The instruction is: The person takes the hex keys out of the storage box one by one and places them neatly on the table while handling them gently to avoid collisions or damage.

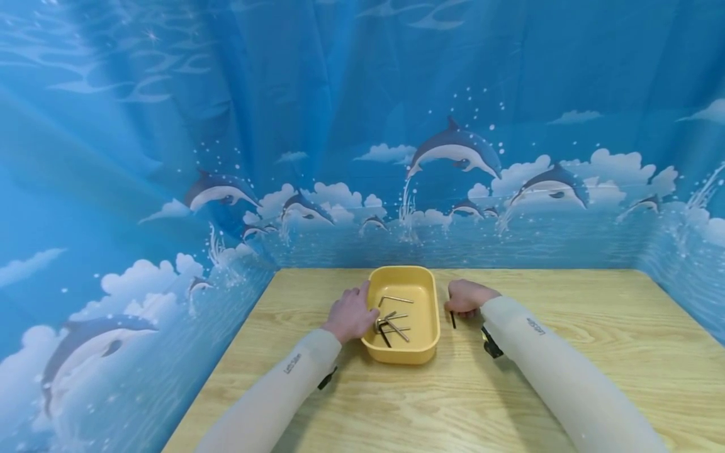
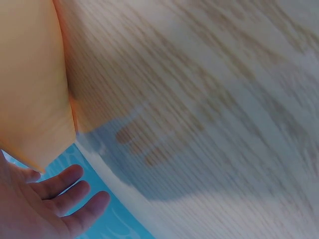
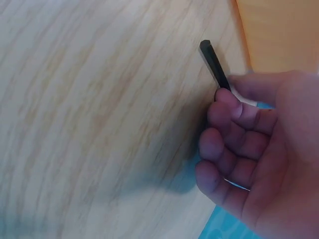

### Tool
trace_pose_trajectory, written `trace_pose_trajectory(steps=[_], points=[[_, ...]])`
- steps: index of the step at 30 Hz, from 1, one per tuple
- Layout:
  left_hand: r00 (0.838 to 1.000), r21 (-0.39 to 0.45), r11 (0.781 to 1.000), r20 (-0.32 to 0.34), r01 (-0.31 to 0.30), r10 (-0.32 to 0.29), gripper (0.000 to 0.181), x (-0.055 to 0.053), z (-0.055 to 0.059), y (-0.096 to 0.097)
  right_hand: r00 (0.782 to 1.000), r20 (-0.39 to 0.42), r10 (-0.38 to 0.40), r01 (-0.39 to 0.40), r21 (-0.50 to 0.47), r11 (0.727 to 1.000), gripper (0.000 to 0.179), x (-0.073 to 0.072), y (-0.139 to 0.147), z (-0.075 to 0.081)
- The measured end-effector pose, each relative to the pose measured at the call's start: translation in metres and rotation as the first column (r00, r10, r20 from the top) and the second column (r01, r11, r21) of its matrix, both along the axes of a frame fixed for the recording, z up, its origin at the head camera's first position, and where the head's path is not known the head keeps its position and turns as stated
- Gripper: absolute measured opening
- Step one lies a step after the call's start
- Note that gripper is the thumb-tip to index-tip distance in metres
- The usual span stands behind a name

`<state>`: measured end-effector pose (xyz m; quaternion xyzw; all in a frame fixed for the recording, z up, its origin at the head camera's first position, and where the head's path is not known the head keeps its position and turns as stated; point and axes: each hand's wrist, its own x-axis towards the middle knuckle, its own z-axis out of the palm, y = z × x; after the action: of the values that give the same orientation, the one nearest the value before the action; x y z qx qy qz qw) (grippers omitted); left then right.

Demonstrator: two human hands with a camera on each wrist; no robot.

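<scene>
A yellow plastic bin [image 1: 435, 308] stands on the wooden table, with several hex keys [image 1: 399, 330] lying loose in it, mostly silver. At its left side my left hand [image 1: 349, 313] grips the rim, thumb over the inner edge. In the left wrist view the other fingers [image 2: 89, 214] of that hand hang outside the bin wall [image 2: 32, 74]. To the right of the bin, my right hand [image 1: 469, 297] pinches a black hex key [image 3: 214, 63] between thumb and index finger. One straight end of this key sticks out toward me; the rest is hidden in the hand.
The wood-grain table [image 1: 510, 409] ends at the back against a blue curtain [image 1: 351, 126] printed with dolphins and clouds. More of the same curtain hangs along the left and right sides. A dark wrist device [image 1: 491, 343] sits under the right sleeve.
</scene>
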<state>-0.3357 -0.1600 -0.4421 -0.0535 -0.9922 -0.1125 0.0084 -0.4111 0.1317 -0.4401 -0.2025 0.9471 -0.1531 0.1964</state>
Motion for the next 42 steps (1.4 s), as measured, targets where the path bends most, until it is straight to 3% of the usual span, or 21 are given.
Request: trace_pose_trajectory(steps=[29, 34, 42], points=[[1.000, 0.001, 1.000, 0.005, 0.005, -0.005, 0.075, -0.001, -0.001, -0.001, 1.000, 0.015, -0.006, 0.006, 0.005, 1.000, 0.033, 0.002, 0.000, 0.009], [1.000, 0.011, 1.000, 0.002, 0.007, -0.007, 0.076, 0.000, -0.001, -0.001, 1.000, -0.010, 0.008, -0.008, 0.008, 1.000, 0.037, 0.003, -0.001, 0.025], [1.000, 0.017, 1.000, -0.001, 0.003, -0.003, 0.075, -0.001, -0.001, -0.001, 0.996, -0.068, 0.054, -0.056, -0.025, 0.998, 0.038, 0.006, -0.015, 0.066]])
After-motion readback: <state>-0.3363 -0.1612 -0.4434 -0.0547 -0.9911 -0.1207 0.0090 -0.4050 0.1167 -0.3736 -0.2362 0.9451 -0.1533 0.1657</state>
